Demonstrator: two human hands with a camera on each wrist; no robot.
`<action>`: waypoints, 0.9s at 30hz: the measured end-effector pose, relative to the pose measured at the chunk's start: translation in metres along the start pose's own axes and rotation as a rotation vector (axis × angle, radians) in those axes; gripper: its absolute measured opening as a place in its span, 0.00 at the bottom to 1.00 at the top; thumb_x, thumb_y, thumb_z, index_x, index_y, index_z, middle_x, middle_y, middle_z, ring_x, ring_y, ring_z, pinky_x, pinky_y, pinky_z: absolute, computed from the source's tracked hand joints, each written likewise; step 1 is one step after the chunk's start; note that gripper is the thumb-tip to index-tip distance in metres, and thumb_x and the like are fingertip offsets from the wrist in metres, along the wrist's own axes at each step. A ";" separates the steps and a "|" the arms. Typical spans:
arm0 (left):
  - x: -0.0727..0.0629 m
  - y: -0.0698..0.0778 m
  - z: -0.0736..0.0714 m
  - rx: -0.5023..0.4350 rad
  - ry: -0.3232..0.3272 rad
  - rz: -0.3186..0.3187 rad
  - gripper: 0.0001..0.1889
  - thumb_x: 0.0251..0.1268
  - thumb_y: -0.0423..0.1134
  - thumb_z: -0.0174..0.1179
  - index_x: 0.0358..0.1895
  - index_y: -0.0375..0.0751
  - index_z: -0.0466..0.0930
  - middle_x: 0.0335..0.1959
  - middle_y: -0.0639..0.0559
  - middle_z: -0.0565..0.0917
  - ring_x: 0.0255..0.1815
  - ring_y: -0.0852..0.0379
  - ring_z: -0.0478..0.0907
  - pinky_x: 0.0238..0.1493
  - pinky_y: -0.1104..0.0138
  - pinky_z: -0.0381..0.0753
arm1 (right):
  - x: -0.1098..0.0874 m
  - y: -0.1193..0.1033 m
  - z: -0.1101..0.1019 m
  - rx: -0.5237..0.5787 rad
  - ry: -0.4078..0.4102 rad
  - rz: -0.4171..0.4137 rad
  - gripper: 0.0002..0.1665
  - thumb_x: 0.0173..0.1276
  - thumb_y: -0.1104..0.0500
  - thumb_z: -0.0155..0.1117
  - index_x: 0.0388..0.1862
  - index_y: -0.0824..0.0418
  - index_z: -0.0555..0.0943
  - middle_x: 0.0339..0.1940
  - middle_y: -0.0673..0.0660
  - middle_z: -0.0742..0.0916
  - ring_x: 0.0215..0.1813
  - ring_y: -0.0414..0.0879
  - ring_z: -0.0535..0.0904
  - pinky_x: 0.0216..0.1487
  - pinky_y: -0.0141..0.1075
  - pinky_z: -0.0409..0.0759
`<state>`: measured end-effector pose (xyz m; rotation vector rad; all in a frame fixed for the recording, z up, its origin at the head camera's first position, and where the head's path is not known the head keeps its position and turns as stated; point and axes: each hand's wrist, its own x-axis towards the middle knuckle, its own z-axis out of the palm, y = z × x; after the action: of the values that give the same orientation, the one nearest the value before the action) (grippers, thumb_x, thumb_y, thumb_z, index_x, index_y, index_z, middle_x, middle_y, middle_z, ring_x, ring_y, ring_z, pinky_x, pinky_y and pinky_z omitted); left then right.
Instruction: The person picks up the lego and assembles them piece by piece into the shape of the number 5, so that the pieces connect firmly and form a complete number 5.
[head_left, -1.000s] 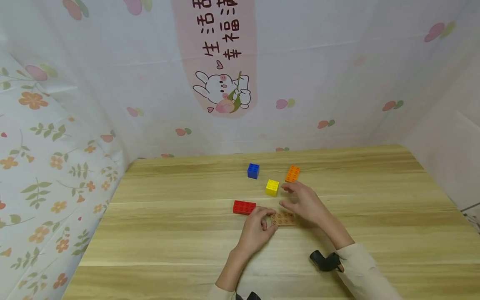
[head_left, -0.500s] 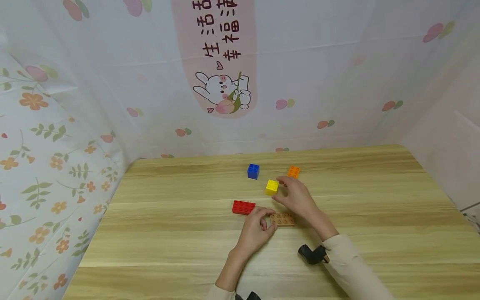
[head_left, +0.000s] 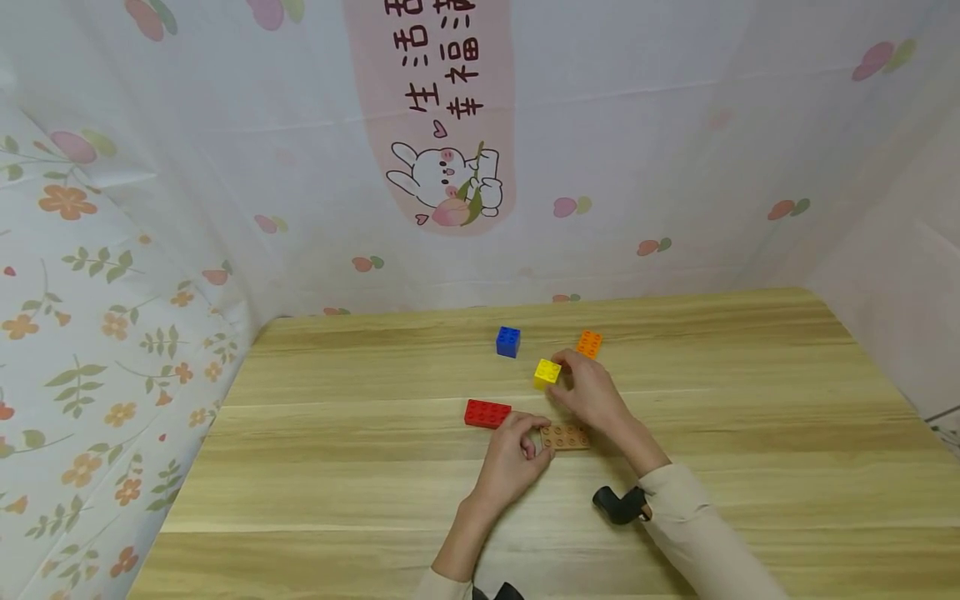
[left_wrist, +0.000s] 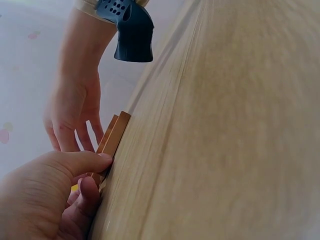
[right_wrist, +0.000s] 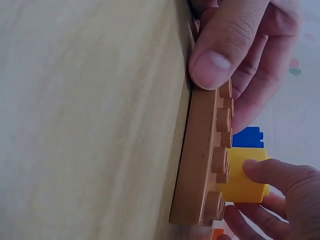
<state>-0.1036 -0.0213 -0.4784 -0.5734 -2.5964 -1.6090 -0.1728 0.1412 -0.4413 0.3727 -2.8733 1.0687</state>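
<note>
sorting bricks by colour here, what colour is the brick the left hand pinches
The brick is plain light brown, shown best in the right wrist view.

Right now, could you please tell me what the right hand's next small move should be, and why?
Probably a slight lift of the yellow block: the right hand pinches it, while the left hand grips one end of the tan block, seemingly steadying it.

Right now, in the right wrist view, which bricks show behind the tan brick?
Parts of a yellow brick, blue brick and orange brick; what the tan brick covers cannot be seen.
</note>
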 end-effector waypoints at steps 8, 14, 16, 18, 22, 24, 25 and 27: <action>0.000 -0.001 0.000 0.010 -0.002 0.006 0.17 0.48 0.28 0.68 0.44 0.36 0.81 0.40 0.50 0.75 0.19 0.70 0.66 0.21 0.75 0.71 | -0.006 -0.002 -0.004 0.015 0.024 -0.027 0.24 0.56 0.62 0.69 0.51 0.68 0.75 0.42 0.63 0.82 0.45 0.56 0.77 0.48 0.49 0.75; 0.000 -0.001 0.000 0.004 -0.006 -0.005 0.16 0.49 0.28 0.67 0.45 0.36 0.80 0.40 0.50 0.75 0.19 0.70 0.67 0.21 0.76 0.71 | -0.011 -0.003 -0.008 0.011 0.031 -0.038 0.23 0.56 0.62 0.70 0.50 0.67 0.76 0.42 0.62 0.82 0.45 0.57 0.77 0.48 0.50 0.74; 0.000 -0.001 -0.001 0.002 -0.008 -0.005 0.16 0.49 0.28 0.67 0.45 0.36 0.80 0.41 0.50 0.75 0.19 0.69 0.67 0.22 0.75 0.71 | -0.013 -0.003 -0.009 0.006 0.034 -0.042 0.23 0.56 0.62 0.70 0.49 0.67 0.76 0.43 0.62 0.82 0.46 0.57 0.77 0.48 0.50 0.74; 0.000 -0.002 0.000 -0.002 -0.009 -0.005 0.16 0.49 0.28 0.67 0.45 0.36 0.80 0.41 0.50 0.75 0.19 0.69 0.67 0.22 0.75 0.71 | -0.015 -0.003 -0.010 0.005 0.034 -0.046 0.23 0.55 0.62 0.70 0.49 0.67 0.76 0.43 0.62 0.82 0.45 0.57 0.77 0.48 0.50 0.74; 0.000 -0.003 0.000 -0.007 -0.010 -0.005 0.16 0.49 0.28 0.67 0.45 0.37 0.81 0.40 0.50 0.75 0.20 0.69 0.68 0.22 0.76 0.71 | -0.019 -0.002 -0.010 -0.001 0.036 -0.063 0.23 0.55 0.63 0.70 0.49 0.68 0.76 0.43 0.62 0.82 0.46 0.56 0.77 0.49 0.50 0.74; 0.000 -0.003 0.000 -0.006 -0.011 -0.003 0.16 0.49 0.28 0.67 0.45 0.37 0.80 0.41 0.50 0.75 0.20 0.69 0.68 0.22 0.76 0.72 | -0.020 -0.002 -0.011 -0.009 0.038 -0.074 0.23 0.55 0.62 0.70 0.49 0.67 0.76 0.44 0.62 0.82 0.46 0.56 0.77 0.49 0.50 0.74; 0.000 -0.003 0.000 -0.004 -0.011 -0.001 0.17 0.49 0.28 0.67 0.45 0.37 0.80 0.41 0.50 0.75 0.20 0.69 0.68 0.23 0.76 0.72 | -0.021 -0.002 -0.012 -0.009 0.039 -0.080 0.23 0.55 0.62 0.70 0.49 0.67 0.76 0.44 0.61 0.82 0.46 0.56 0.77 0.49 0.50 0.74; 0.000 -0.004 0.000 0.000 -0.010 0.003 0.17 0.50 0.28 0.67 0.46 0.37 0.80 0.41 0.50 0.75 0.20 0.69 0.68 0.23 0.76 0.72 | -0.023 -0.002 -0.013 -0.006 0.045 -0.090 0.23 0.55 0.63 0.70 0.49 0.67 0.76 0.44 0.61 0.82 0.46 0.55 0.77 0.48 0.49 0.75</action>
<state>-0.1051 -0.0225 -0.4814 -0.5868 -2.6015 -1.6091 -0.1503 0.1533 -0.4332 0.4672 -2.7911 1.0392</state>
